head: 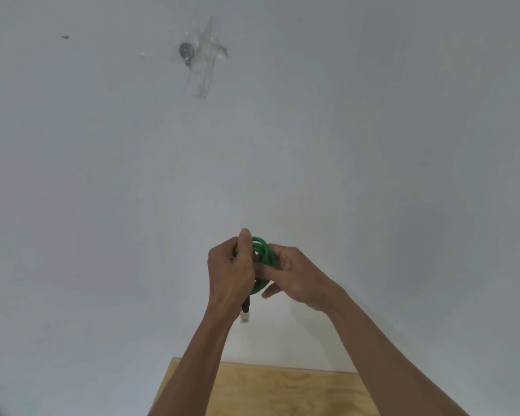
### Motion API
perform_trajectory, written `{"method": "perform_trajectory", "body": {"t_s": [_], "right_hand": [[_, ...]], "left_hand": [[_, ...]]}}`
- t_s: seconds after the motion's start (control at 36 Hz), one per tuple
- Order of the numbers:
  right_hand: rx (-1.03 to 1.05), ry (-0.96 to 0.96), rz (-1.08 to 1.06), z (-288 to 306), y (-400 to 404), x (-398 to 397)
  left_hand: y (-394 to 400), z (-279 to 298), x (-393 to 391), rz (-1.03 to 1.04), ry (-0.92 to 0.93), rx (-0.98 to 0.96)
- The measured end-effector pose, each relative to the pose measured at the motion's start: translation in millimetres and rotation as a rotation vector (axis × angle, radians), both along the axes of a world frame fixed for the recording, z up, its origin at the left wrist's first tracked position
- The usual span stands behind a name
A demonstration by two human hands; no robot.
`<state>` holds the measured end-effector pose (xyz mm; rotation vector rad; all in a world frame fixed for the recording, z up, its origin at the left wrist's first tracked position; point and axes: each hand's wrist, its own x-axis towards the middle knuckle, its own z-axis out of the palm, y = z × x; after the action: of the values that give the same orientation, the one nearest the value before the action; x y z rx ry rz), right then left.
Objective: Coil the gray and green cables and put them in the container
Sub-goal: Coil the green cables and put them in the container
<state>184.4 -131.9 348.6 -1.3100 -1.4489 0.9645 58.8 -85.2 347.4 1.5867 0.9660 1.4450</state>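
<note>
The green cable [263, 253] is wound into a small coil of several loops, held up in front of a white wall. My left hand [230, 271] grips the coil from the left, thumb pointing up over it. My right hand [294, 276] holds the coil's right side, fingers curled around the loops. One cable end with a dark sleeve and a white connector [245, 317] hangs down below my left hand. Neither the gray cable nor the container is in view.
A light plywood tabletop [282, 391] shows at the bottom, its far edge against the white wall [373, 145]. High on the wall sits a metal hook [186, 54] with strips of clear tape around it.
</note>
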Motion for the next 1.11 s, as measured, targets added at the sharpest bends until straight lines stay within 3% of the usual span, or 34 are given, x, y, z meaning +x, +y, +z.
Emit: {"method": "perform_trajectory", "body": {"t_s": [0.25,0.42,0.69,0.89,1.11], "right_hand": [[0.056,-0.216,-0.051,-3.2,2.8,-2.7],[0.019,-0.293,-0.054,0.1,0.1,-4.2],[0.042,-0.124,0.049,-9.9,-4.7,-10.1],[0.091,-0.112,-0.077,-8.1,-4.7,-6.2],[0.068,-0.046,-0.174,-20.2,-10.4,-10.2]], "left_hand": [[2.0,-1.7,0.5,-0.056,0.023,-0.017],[4.1,-0.2,0.4,-0.124,-0.071,-0.184],[0.8,6.1,0.0,-0.190,-0.109,-0.283],[1.6,7.3,-0.6,-0.248,-0.147,-0.384],[1.1,6.5,2.0,-0.246,-0.177,-0.373]]}}
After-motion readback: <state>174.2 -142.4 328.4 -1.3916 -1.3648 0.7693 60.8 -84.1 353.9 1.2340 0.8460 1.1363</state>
